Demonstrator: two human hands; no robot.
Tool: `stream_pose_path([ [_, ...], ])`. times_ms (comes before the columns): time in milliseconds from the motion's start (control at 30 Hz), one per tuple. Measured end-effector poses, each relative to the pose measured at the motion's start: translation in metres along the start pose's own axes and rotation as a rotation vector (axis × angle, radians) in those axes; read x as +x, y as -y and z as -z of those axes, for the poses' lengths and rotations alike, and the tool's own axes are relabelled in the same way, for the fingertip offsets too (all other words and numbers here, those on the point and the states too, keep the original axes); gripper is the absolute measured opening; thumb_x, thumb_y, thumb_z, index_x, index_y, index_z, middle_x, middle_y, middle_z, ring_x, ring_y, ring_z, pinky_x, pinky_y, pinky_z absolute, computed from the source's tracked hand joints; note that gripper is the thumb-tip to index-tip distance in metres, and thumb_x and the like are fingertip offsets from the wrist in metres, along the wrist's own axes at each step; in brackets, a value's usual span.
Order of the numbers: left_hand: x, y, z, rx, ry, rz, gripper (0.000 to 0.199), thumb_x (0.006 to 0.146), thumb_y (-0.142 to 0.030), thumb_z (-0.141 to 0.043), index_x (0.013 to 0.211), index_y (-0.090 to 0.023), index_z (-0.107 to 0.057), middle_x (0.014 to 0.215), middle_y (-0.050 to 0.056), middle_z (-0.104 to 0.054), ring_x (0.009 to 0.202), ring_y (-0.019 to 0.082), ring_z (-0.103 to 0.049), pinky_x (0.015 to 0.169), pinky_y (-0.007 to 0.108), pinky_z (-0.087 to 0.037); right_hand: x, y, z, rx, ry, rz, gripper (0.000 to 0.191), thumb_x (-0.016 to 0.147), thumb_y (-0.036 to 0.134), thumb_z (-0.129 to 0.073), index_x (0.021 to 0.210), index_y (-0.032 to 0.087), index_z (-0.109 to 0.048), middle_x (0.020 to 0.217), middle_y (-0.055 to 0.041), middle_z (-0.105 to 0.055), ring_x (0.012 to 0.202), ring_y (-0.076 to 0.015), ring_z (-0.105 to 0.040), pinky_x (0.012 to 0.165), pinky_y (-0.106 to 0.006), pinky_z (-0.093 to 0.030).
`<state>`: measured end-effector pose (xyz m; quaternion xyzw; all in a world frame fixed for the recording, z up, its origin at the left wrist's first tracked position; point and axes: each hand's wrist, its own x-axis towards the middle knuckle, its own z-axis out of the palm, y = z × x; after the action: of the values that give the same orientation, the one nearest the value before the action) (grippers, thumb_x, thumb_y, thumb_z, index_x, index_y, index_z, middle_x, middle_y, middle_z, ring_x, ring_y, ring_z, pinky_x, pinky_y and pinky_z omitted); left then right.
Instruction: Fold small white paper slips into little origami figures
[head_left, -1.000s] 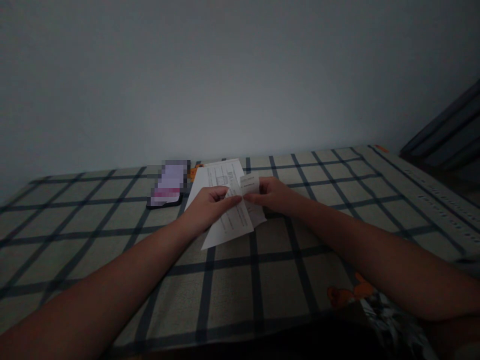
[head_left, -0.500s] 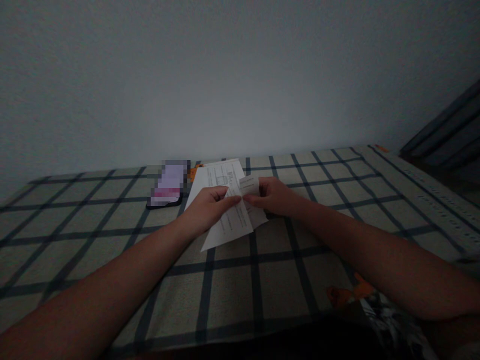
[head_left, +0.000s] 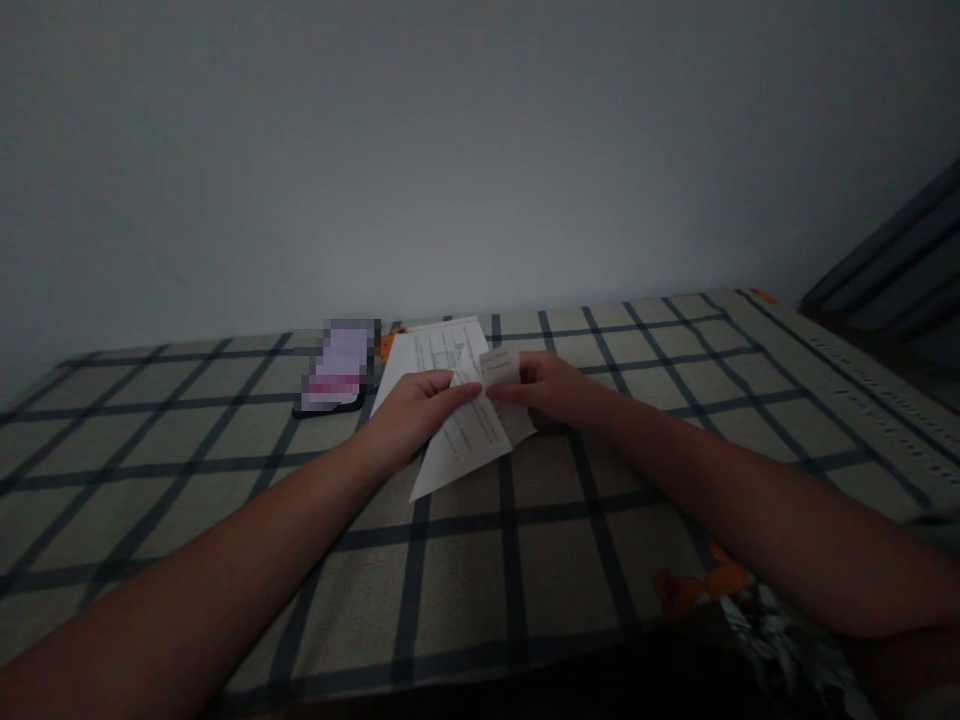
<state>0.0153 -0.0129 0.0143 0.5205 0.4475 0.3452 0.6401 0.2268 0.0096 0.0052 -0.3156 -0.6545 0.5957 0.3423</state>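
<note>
A folded sheet of printed white paper [head_left: 466, 440] is held between my two hands, above the checked cloth. My left hand [head_left: 424, 405] pinches its left part, thumb on top. My right hand [head_left: 536, 385] pinches the right part, where a small flap stands up beside the thumb. The two thumb tips nearly meet at the middle of the paper. Behind my hands, more printed white paper [head_left: 405, 358] lies on the cloth. The fingers under the held sheet are partly hidden.
A phone [head_left: 341, 365] with a blurred screen lies left of the papers. The checked cloth [head_left: 225, 440] reaches back to a grey wall [head_left: 480, 150]. Dark striped fabric [head_left: 900, 250] is at the far right. Orange-patterned fabric [head_left: 701, 585] shows near my right forearm.
The lower part of the held sheet has swung slightly to the right. Both thumbs have moved up a little, and the paper stays held in both hands.
</note>
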Motion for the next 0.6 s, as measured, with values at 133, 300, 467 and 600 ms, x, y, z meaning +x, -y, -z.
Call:
stream_pose_path([
  [133,-0.0009,-0.0012,0.0002,-0.008,0.035,-0.001,0.031,0.075,-0.041,-0.075,0.093,-0.017,-0.073,0.086,0.009,-0.077,0.072,0.023,-0.073,0.068,0.035,-0.058,-0.0023,0.0049,-0.0021,0.018,-0.013,-0.032,0.028,0.078,0.029,-0.076,0.103,0.018,-0.071,0.105,-0.0075,-0.075,0.092,-0.021,-0.072,0.086,-0.039,-0.058],
  [300,-0.0012,-0.0007,0.0023,0.139,0.034,-0.054,0.035,0.075,-0.044,-0.075,0.095,-0.016,-0.075,0.096,0.011,-0.077,0.08,0.025,-0.072,0.07,0.036,-0.057,-0.0025,0.0062,-0.0028,0.019,-0.018,-0.022,0.03,0.077,0.031,-0.076,0.103,0.017,-0.071,0.105,-0.0075,-0.075,0.093,-0.0208,-0.071,0.088,-0.04,-0.057],
  [467,-0.0004,0.0003,0.0031,0.167,0.029,-0.091,0.034,0.075,-0.046,-0.075,0.094,-0.017,-0.075,0.093,0.009,-0.077,0.079,0.025,-0.072,0.072,0.036,-0.056,-0.0014,0.0065,-0.0022,0.02,0.015,-0.026,0.032,0.076,0.03,-0.077,0.104,0.016,-0.071,0.107,-0.0072,-0.074,0.096,-0.0204,-0.07,0.093,-0.041,-0.054],
  [600,0.0002,0.0002,0.0032,0.174,0.018,-0.112,0.032,0.076,-0.043,-0.075,0.094,-0.017,-0.075,0.097,0.01,-0.077,0.083,0.025,-0.071,0.075,0.037,-0.055,0.0001,0.0043,-0.001,-0.006,0.04,0.0,0.036,0.076,0.033,-0.077,0.108,0.016,-0.071,0.11,-0.0077,-0.074,0.099,-0.0208,-0.069,0.095,-0.041,-0.053],
])
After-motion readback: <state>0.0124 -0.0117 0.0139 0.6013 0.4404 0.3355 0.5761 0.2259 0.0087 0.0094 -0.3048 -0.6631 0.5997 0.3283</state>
